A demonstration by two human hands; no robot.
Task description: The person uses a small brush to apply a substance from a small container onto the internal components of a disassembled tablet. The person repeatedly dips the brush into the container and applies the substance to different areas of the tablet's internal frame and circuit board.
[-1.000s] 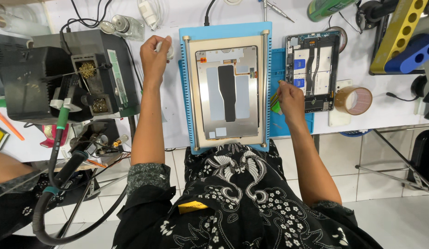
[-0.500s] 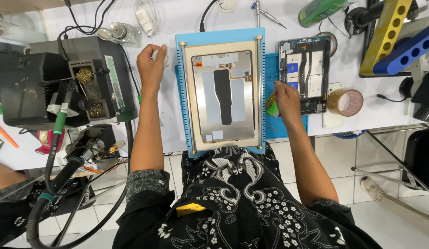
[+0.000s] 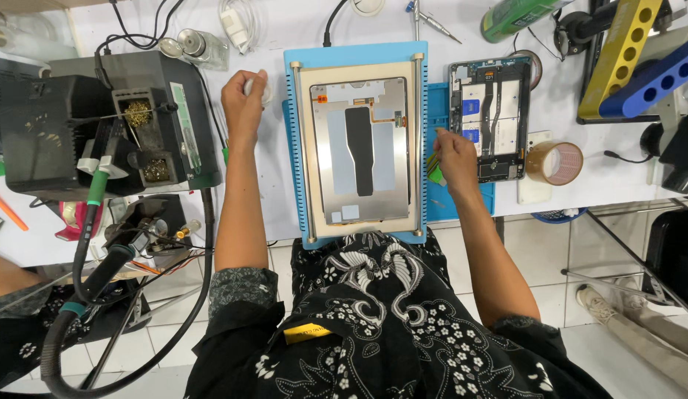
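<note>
A tablet screen panel (image 3: 362,151) lies back side up on a blue heating plate (image 3: 351,55), held between two metal rails. My left hand (image 3: 244,103) rests left of the plate, fingers closed on a small white object. My right hand (image 3: 455,155) sits at the plate's right edge, pinching a thin green and yellow pry tool (image 3: 433,167). An opened tablet body (image 3: 492,122) with its boards and flex cables showing lies just right of that hand.
A black soldering station (image 3: 100,122) with a green-handled iron stands at the left. A roll of brown tape (image 3: 554,162) lies at the right, with a yellow and blue holder rack (image 3: 632,52) behind it. Another person's shoe (image 3: 599,303) shows on the floor.
My right hand has drifted slightly up along the plate's right edge with the pry tool. My left hand has moved toward me and its fingers have closed on the small white object.
</note>
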